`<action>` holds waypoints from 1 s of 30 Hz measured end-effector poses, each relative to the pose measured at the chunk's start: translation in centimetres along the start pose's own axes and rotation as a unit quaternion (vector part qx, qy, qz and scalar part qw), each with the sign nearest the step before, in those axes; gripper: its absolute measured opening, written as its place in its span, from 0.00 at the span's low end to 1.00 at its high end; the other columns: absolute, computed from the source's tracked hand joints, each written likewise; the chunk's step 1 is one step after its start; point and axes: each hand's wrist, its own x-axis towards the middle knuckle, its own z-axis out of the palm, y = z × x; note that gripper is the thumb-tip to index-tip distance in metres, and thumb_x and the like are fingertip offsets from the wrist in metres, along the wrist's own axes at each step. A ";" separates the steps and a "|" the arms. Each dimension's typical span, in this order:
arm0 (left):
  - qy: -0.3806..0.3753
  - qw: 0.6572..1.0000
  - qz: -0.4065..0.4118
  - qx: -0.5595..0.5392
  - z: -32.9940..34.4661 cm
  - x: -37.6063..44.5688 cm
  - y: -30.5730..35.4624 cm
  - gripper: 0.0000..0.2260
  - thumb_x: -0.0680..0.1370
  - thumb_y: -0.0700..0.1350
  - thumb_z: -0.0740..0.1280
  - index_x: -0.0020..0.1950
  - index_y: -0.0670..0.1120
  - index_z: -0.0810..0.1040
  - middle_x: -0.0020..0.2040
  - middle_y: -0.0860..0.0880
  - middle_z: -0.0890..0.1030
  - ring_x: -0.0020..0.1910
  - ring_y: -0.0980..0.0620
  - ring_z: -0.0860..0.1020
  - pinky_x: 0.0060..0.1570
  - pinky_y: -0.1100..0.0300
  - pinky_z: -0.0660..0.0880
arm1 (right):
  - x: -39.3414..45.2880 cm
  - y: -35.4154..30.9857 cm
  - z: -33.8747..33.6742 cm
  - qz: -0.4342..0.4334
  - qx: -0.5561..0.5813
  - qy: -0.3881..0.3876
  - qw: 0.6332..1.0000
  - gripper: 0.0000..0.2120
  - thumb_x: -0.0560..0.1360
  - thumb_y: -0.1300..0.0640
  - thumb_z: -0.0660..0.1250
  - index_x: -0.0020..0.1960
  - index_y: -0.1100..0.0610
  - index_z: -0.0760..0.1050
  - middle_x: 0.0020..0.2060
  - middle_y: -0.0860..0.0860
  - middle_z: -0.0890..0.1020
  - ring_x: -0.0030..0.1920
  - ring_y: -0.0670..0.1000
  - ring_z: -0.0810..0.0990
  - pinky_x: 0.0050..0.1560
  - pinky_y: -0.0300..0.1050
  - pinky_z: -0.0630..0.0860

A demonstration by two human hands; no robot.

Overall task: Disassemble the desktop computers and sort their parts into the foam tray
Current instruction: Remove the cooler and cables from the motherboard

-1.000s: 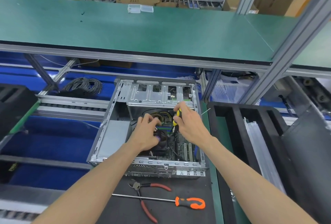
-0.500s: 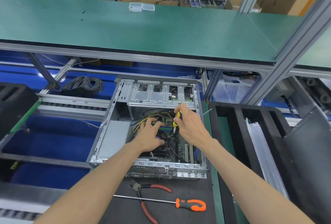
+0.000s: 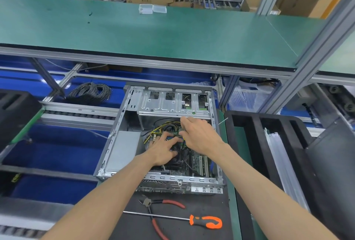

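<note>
Both hands inside open desktop case (image 3: 123, 143). Left hand (image 3: 163, 149) flat, fingers extended, pressing on motherboard (image 3: 194, 161). Right hand (image 3: 199, 136) above memory slots; its grip cannot be determined.

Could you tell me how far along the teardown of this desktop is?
Early. Done: the computer case lies open, side panel off. In hand: both hands work inside over the motherboard, left hand pressing on the cooler, right hand reaching toward the yellow cables. Left: board, cables and drive cage remain installed, and the foam tray shows no computer parts.
</note>
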 end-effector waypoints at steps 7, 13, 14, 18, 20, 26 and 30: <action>-0.019 1.000 -0.003 0.014 0.5 0.5 -0.3 0.23 0.82 0.52 0.60 0.76 0.62 0.60 0.75 0.52 0.60 0.73 0.41 0.59 0.71 0.39 0.55 | 1.3 -0.3 -0.8 0.030 -0.036 -0.066 0.997 0.11 0.81 0.51 0.61 0.46 0.58 0.67 0.34 0.51 0.67 0.36 0.57 0.71 0.34 0.49 0.66; -0.029 0.999 -0.010 0.015 0.7 0.7 -0.4 0.26 0.82 0.53 0.59 0.79 0.57 0.55 0.77 0.50 0.60 0.74 0.41 0.57 0.71 0.39 0.55 | 2.3 -0.9 -1.1 -0.030 -0.047 -0.120 0.991 0.07 0.78 0.58 0.64 0.43 0.56 0.67 0.33 0.52 0.69 0.38 0.58 0.73 0.34 0.47 0.66; -0.030 0.999 -0.013 0.016 0.7 0.7 -0.4 0.27 0.82 0.53 0.59 0.80 0.57 0.54 0.77 0.50 0.59 0.74 0.41 0.57 0.71 0.39 0.55 | 2.6 -1.2 -1.4 -0.043 -0.049 -0.134 0.989 0.06 0.77 0.61 0.64 0.42 0.56 0.68 0.33 0.52 0.71 0.39 0.56 0.73 0.35 0.47 0.67; -0.042 0.999 -0.018 0.009 0.6 0.6 -0.3 0.29 0.81 0.54 0.61 0.80 0.56 0.54 0.78 0.51 0.56 0.75 0.41 0.54 0.72 0.40 0.53 | 3.5 -1.8 -2.0 -0.046 -0.025 -0.176 0.983 0.05 0.72 0.65 0.65 0.44 0.57 0.76 0.43 0.54 0.80 0.45 0.56 0.77 0.42 0.50 0.76; -0.055 0.998 -0.017 -0.004 0.4 0.5 -0.2 0.33 0.77 0.56 0.66 0.79 0.56 0.55 0.77 0.53 0.56 0.74 0.42 0.54 0.72 0.41 0.53 | 3.7 -1.8 -1.9 -0.010 -0.030 -0.154 0.988 0.04 0.76 0.58 0.64 0.44 0.57 0.70 0.40 0.55 0.76 0.41 0.58 0.75 0.39 0.50 0.73; -0.055 0.998 -0.007 -0.004 0.3 0.3 -0.2 0.38 0.75 0.59 0.71 0.79 0.55 0.55 0.75 0.51 0.57 0.74 0.40 0.55 0.73 0.42 0.54 | 4.0 -2.2 -1.6 -0.033 -0.076 -0.174 0.981 0.15 0.76 0.60 0.66 0.35 0.54 0.63 0.33 0.52 0.68 0.38 0.57 0.73 0.35 0.46 0.67; -0.047 0.999 -0.004 -0.025 0.5 0.2 -0.4 0.41 0.75 0.57 0.72 0.80 0.56 0.51 0.77 0.54 0.51 0.75 0.40 0.53 0.74 0.41 0.52 | 3.7 -1.7 -2.0 -0.067 -0.039 -0.199 0.977 0.10 0.69 0.67 0.66 0.38 0.53 0.75 0.42 0.52 0.78 0.43 0.55 0.76 0.39 0.46 0.71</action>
